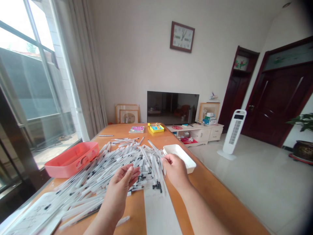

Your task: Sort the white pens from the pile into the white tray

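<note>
My left hand (123,179) is held palm up over the near side of a pile of clear plastic pen barrels (117,160). Its thumb presses toward the fingers, and whatever sits between them is too small to make out. To the right, my right hand (174,169) pinches thumb and forefinger together above the pile's right edge, beside a white tray (189,162). What the pinch holds blends with the barrels behind it. Small black pen parts (157,186) lie between the two hands, on a white paper strip (158,212).
A pink plastic basket (61,166) stands left of the pile. Farther back on the wooden table (202,192) are a yellow box (156,129), a colourful booklet (136,129) and a lone pen (106,135). A white sheet (31,215) lies at the near left.
</note>
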`<state>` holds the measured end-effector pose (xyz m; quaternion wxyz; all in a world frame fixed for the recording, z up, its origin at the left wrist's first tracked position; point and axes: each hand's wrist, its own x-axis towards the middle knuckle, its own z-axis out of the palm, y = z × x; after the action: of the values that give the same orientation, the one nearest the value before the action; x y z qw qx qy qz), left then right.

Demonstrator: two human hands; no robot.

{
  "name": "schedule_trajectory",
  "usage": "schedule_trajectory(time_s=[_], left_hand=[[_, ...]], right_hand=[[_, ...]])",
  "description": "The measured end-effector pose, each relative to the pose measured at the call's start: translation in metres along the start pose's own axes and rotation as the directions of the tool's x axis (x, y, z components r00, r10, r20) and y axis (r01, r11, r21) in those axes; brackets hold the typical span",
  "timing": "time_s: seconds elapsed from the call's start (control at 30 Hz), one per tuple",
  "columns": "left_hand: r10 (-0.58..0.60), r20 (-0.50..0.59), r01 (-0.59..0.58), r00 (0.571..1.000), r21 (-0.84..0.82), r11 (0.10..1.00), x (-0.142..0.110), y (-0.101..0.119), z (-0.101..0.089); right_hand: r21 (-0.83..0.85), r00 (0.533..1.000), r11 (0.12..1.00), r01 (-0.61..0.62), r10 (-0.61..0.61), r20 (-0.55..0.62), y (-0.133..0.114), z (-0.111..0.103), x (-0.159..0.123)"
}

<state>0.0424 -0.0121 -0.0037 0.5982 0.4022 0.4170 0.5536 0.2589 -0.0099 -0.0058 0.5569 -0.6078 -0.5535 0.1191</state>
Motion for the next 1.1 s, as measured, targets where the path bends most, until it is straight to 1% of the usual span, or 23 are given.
schedule_trajectory(time_s=[0.07,0.13,0.2,0.27,0.33,0.37,0.43,0.47,0.5,0.57,0.6,0.67,0.77,0.87,0.93,1.0,1.1], left_hand=[[0.004,-0.017,-0.004,1.000,0.012,1.000,0.002,-0.001,-0.003],[0.002,-0.027,-0.001,1.000,0.023,1.000,0.003,-0.001,-0.007],[0.004,-0.030,-0.003,1.000,0.030,1.000,0.005,-0.002,-0.009],[0.014,-0.029,-0.013,0.999,0.034,0.999,0.005,-0.002,-0.009],[0.028,-0.035,-0.026,0.999,0.047,0.999,0.004,-0.001,-0.008],[0.036,-0.040,-0.034,0.999,0.058,0.998,0.003,0.000,-0.007],[0.053,-0.049,-0.049,0.997,0.082,0.995,0.001,0.003,-0.004],[0.061,-0.051,-0.056,0.997,0.091,0.994,-0.001,0.004,-0.003],[0.066,-0.052,-0.061,0.996,0.097,0.993,-0.002,0.006,-0.002],[0.072,-0.051,-0.066,0.996,0.102,0.993,-0.003,0.007,-0.001],[0.072,-0.050,-0.066,0.996,0.104,0.992,-0.003,0.008,-0.001],[0.073,-0.047,-0.067,0.996,0.109,0.992,-0.003,0.008,-0.002],[0.077,-0.052,-0.070,0.996,0.124,0.990,0.000,0.006,-0.005],[0.075,-0.066,-0.066,0.995,0.136,0.989,0.001,0.004,-0.006],[0.071,-0.070,-0.061,0.995,0.136,0.989,0.001,0.004,-0.006],[0.067,-0.068,-0.058,0.995,0.135,0.989,0.001,0.005,-0.005],[0.068,-0.063,-0.059,0.996,0.136,0.989,0.000,0.007,-0.005]], right_hand=[[-0.197,0.992,0.975,-0.106,0.091,-0.082,0.014,-0.013,0.013],[-0.363,0.977,0.909,-0.203,0.161,-0.143,0.026,-0.023,0.023],[-0.453,0.966,0.855,-0.252,0.193,-0.172,0.036,-0.030,0.029],[-0.467,0.958,0.839,-0.281,0.219,-0.183,0.040,-0.032,0.030],[-0.397,0.955,0.871,-0.289,0.234,-0.181,0.040,-0.030,0.029],[-0.326,0.956,0.902,-0.281,0.234,-0.176,0.038,-0.029,0.028],[-0.110,0.961,0.963,-0.245,0.226,-0.162,0.030,-0.026,0.025],[0.025,0.962,0.974,-0.224,0.226,-0.151,0.025,-0.026,0.024],[0.164,0.962,0.964,-0.209,0.233,-0.143,0.020,-0.027,0.024],[0.405,0.953,0.894,-0.194,0.269,-0.136,0.010,-0.032,0.024],[0.489,0.945,0.851,-0.191,0.293,-0.141,0.005,-0.036,0.025],[0.585,0.929,0.788,-0.190,0.337,-0.153,-0.001,-0.044,0.027],[0.635,0.917,0.752,-0.175,0.359,-0.172,-0.003,-0.052,0.033],[0.626,0.898,0.769,-0.133,0.360,-0.252,0.000,-0.055,0.041],[0.597,0.880,0.795,-0.108,0.357,-0.315,0.003,-0.056,0.047],[0.546,0.874,0.832,-0.102,0.337,-0.350,0.008,-0.057,0.053],[0.350,0.895,0.929,-0.120,0.254,-0.367,0.019,-0.056,0.060]])
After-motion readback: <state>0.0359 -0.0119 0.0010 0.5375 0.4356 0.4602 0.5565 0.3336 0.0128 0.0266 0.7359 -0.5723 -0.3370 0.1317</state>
